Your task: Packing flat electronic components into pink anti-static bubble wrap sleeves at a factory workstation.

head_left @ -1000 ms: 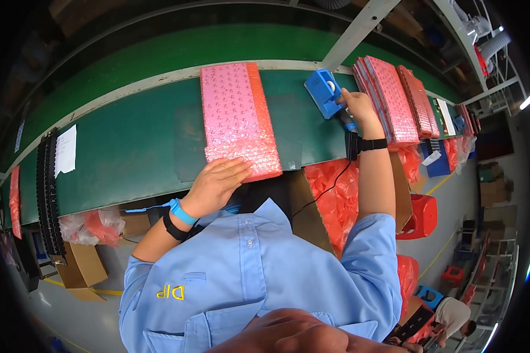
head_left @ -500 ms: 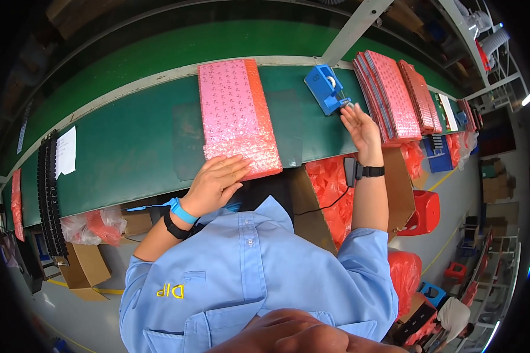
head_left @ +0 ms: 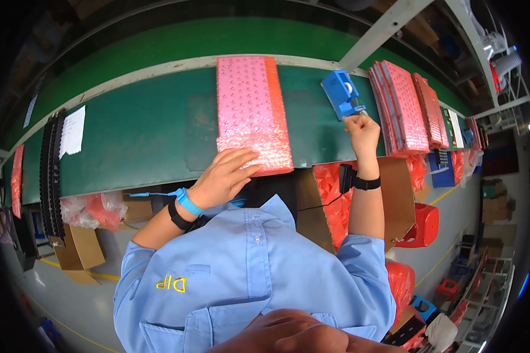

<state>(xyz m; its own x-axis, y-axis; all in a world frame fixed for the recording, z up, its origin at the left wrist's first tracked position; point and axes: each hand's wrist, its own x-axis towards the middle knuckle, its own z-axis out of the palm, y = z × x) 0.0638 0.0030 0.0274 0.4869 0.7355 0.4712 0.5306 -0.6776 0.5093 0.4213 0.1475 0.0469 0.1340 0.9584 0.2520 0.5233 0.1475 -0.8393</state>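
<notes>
The left hand [head_left: 222, 175] lies spread flat, fingers side by side and slightly bent, pressing on the near end of the packet [head_left: 246, 97] without gripping it. The right hand [head_left: 365, 134] is drawn in, fingers curled toward the thumb, at the front of the tape dispenser [head_left: 337, 91]; whether the fingertips close on a strip of tape, I cannot tell. The packet is a flat, long rectangle of pink bubble wrap, smooth and printed with small dark marks over most of its face, shiny and dimpled at the near end, with a more orange strip down its right side. The dispenser is a blue, hard-looking block with a pale roll inside. The packet lies on the green bench [head_left: 135, 138], reaching from under the left fingers toward the far edge, well apart from the right hand and to its left. Just right of the dispenser stands a row of pink packets [head_left: 407, 109], leaning side by side.
</notes>
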